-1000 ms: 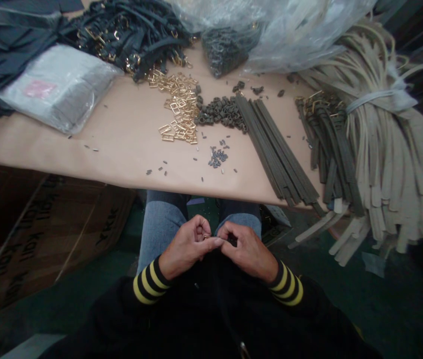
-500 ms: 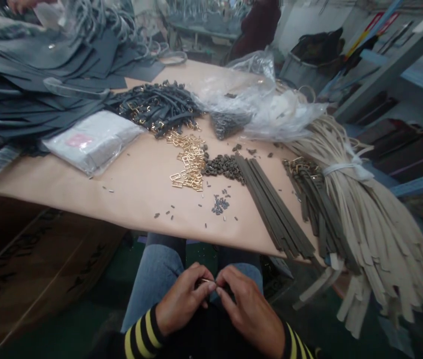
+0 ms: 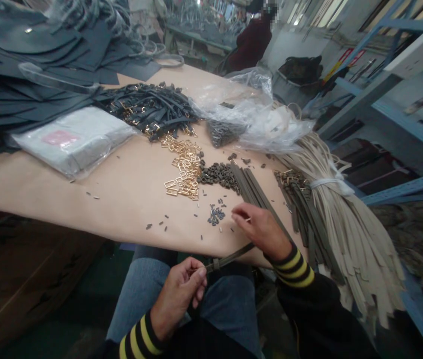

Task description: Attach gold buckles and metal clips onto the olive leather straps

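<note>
My left hand (image 3: 179, 298) is above my jeans-clad lap, gripping the end of a narrow olive strap (image 3: 231, 258) with a small keeper loop on it. My right hand (image 3: 260, 230) reaches over the table's front edge, its thumb and forefinger pinched on a tiny pale piece (image 3: 248, 219), too small to name. Nearest to those fingers lie a stack of olive strips (image 3: 251, 188) and a small heap of dark metal bits (image 3: 216, 215). Beyond them are dark keeper loops (image 3: 219, 176) and gold rectangular buckles (image 3: 183, 169).
The tan-papered table (image 3: 65, 199) also holds buckled black straps (image 3: 147, 109), a plastic-wrapped pack (image 3: 73, 142), a clear bag (image 3: 251, 119), buckled olive straps (image 3: 301, 214) and a tied beige strip bundle (image 3: 346, 234). A co-worker (image 3: 251, 45) stands behind it; blue shelving (image 3: 368, 89) stands right.
My hands have parted from their close pinch above my lap. The right has moved out over the table edge, and the left now holds the strap. The view has tilted up toward the room.
</note>
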A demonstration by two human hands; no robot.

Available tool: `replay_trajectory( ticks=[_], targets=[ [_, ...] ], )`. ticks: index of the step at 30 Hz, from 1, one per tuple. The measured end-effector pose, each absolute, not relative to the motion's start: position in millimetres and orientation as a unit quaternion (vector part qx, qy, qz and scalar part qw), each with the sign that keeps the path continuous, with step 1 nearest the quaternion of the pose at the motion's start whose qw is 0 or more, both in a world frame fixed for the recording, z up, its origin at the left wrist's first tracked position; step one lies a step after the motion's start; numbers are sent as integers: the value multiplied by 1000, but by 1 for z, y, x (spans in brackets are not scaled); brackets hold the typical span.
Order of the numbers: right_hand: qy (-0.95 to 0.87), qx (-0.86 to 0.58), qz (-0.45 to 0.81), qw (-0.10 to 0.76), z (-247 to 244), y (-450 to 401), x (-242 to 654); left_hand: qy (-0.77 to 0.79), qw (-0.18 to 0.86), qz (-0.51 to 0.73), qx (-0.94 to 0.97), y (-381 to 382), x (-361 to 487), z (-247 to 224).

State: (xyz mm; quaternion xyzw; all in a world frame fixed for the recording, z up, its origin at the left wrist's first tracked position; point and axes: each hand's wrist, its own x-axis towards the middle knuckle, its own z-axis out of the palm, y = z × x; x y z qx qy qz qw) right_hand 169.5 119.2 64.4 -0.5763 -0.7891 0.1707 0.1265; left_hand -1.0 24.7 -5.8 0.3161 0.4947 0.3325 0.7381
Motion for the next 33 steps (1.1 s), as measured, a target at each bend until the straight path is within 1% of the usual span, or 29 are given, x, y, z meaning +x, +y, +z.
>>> replay_trajectory(
  ticks=[3,5,10,14,16,19,21,23,27,33],
  targets=[
    [-750,-655,45,79,50,165,185,499,737,341,302,26,-2,-12],
    [-744,-665,22,57,40,184,188,500,740,345,289,25,-2,-16],
    [-743,-668,14,27,31,203,181,495,752,339,273,27,-3,-17],
    [-751,-659,28,6,36,205,181,497,749,348,266,28,-2,-14],
    [-762,-646,43,10,41,199,182,492,750,352,267,28,-1,-13],
    [-775,-621,94,77,50,173,179,486,749,360,271,26,-1,-12],
    [-768,-601,171,138,57,146,173,485,747,365,273,24,0,-12],
    [-752,-579,266,171,62,117,166,483,744,369,278,23,1,-12],
    [-704,-572,373,195,60,69,155,488,728,370,306,20,3,-11],
    [-637,-580,456,222,46,34,148,511,699,370,336,15,8,-3]
  ],
)
